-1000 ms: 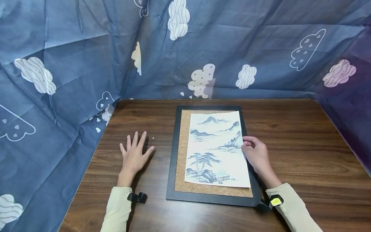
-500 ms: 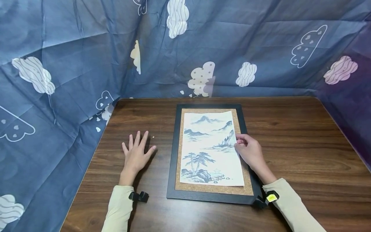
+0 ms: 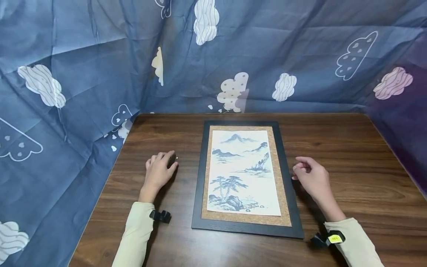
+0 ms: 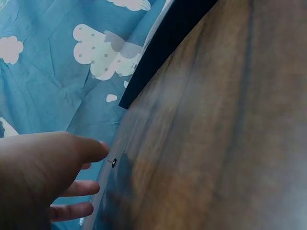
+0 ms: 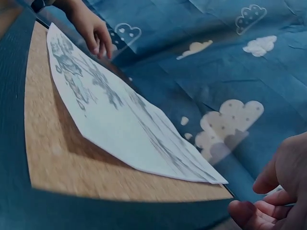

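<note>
- Left hand (image 3: 159, 171) left of the cork board (image 3: 245, 218), fingers curled down onto a small pin (image 4: 113, 162) on the surface (image 3: 350, 155), seemingly to pinch it; actual grip not discernible.
- Right hand (image 3: 311, 178) just right of the board, loosely curled, holding nothing.
- Landscape print (image 3: 242, 172) flat and centred on the board, unpinned.

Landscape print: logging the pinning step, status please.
Left hand curled at small pin, grip unclear. Right hand empty, off landscape print. Print flat on cork board. Nothing in the way.
</note>
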`<state>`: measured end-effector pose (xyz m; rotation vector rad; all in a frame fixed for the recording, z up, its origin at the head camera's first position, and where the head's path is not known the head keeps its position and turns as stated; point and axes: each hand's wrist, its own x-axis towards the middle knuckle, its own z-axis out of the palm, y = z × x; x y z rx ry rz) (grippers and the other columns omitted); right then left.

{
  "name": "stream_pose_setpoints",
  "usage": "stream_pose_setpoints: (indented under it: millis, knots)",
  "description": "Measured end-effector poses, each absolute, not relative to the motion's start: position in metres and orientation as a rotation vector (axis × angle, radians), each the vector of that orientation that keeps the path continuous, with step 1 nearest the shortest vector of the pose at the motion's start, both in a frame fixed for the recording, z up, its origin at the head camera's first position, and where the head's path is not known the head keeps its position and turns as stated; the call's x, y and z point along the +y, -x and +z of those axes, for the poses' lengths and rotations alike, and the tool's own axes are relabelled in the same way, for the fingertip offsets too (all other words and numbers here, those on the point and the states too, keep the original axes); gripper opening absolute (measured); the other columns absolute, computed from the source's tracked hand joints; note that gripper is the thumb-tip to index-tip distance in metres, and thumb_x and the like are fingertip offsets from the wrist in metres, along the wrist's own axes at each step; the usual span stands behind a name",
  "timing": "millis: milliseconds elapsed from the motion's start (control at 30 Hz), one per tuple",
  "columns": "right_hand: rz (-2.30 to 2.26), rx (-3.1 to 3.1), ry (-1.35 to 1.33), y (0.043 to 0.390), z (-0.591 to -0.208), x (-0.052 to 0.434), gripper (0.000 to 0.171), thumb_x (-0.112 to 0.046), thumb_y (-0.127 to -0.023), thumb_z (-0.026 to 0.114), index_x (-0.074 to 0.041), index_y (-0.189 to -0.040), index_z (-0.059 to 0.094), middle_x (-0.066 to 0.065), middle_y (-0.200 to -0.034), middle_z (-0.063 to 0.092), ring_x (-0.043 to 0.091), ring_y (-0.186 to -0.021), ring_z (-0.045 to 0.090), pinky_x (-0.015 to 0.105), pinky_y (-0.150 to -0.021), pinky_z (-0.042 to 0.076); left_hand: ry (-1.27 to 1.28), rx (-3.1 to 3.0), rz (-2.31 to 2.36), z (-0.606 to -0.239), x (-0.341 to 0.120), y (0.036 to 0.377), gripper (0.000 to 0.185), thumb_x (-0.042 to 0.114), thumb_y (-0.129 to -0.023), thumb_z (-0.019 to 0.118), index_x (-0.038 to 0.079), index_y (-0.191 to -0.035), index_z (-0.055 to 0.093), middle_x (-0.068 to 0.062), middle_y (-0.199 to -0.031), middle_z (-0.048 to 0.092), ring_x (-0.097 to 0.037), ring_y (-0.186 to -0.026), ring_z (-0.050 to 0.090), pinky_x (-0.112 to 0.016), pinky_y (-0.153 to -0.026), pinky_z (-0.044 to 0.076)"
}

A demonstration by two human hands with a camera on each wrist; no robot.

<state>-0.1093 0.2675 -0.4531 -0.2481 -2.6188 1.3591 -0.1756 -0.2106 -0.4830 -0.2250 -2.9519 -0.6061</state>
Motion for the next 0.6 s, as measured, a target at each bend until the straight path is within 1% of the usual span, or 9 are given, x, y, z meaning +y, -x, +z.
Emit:
stream_pose_setpoints:
  millis: [67,133,267,333,433,600]
  knots:
    - [1.345,-2.614,0.271,0.105,-0.453,0.274,0.032,-0.007,-0.098,0.058,0.009,-0.126,0.062,0.015,-0.091,0.063,0.008,-0.064,0.066,0.025,-0.06,0.058,0.252,-2.92,-0.586,-0.484,-0.208,0.181,0.038,0.027,-0.098,0.068,0.013,-0.133,0.065,-0.016,-0.122,0.065,-0.043,-0.11,0.056,-0.062,-0.099,0.035]
    - [1.33,-2.608,0.286,0.102,-0.454,0.278,0.031,-0.007,-0.097,0.058,0.009,-0.124,0.063,0.014,-0.09,0.063,0.008,-0.063,0.066,0.025,-0.059,0.058,0.284,-2.881,-0.57,-0.486,-0.206,0.186,0.029,0.022,-0.096,0.07,0.012,-0.123,0.07,-0.015,-0.113,0.067,-0.041,-0.102,0.059,-0.061,-0.09,0.04]
    - [1.302,-2.612,0.303,0.096,-0.456,0.285,0.03,-0.007,-0.097,0.059,0.008,-0.123,0.064,0.012,-0.091,0.064,0.008,-0.062,0.067,0.023,-0.059,0.057,0.34,-2.84,-0.526,-0.49,-0.202,0.192,0.014,0.012,-0.093,0.071,0.01,-0.107,0.074,-0.012,-0.099,0.068,-0.038,-0.092,0.063,-0.056,-0.078,0.045]
    - [1.294,-2.615,0.309,0.094,-0.457,0.287,0.03,-0.006,-0.096,0.059,0.007,-0.123,0.064,0.013,-0.091,0.064,0.007,-0.062,0.067,0.023,-0.059,0.057,0.359,-2.835,-0.505,-0.491,-0.2,0.195,0.009,0.008,-0.092,0.071,0.009,-0.101,0.073,-0.011,-0.096,0.068,-0.036,-0.089,0.064,-0.054,-0.075,0.046]
    - [1.299,-2.603,0.313,0.09,-0.457,0.289,0.03,-0.005,-0.095,0.06,0.008,-0.123,0.064,0.012,-0.09,0.064,0.005,-0.061,0.066,0.023,-0.058,0.057,0.368,-2.829,-0.513,-0.492,-0.197,0.197,0.008,0.002,-0.091,0.069,0.009,-0.096,0.072,-0.011,-0.094,0.068,-0.036,-0.087,0.064,-0.053,-0.073,0.047]
    - [1.295,-2.583,0.336,0.085,-0.455,0.295,0.03,-0.004,-0.095,0.06,0.007,-0.123,0.064,0.011,-0.089,0.063,0.005,-0.06,0.066,0.024,-0.058,0.057,0.384,-2.818,-0.559,-0.491,-0.191,0.2,0.009,0.0,-0.092,0.068,0.008,-0.096,0.071,-0.012,-0.093,0.068,-0.036,-0.087,0.064,-0.053,-0.073,0.047]
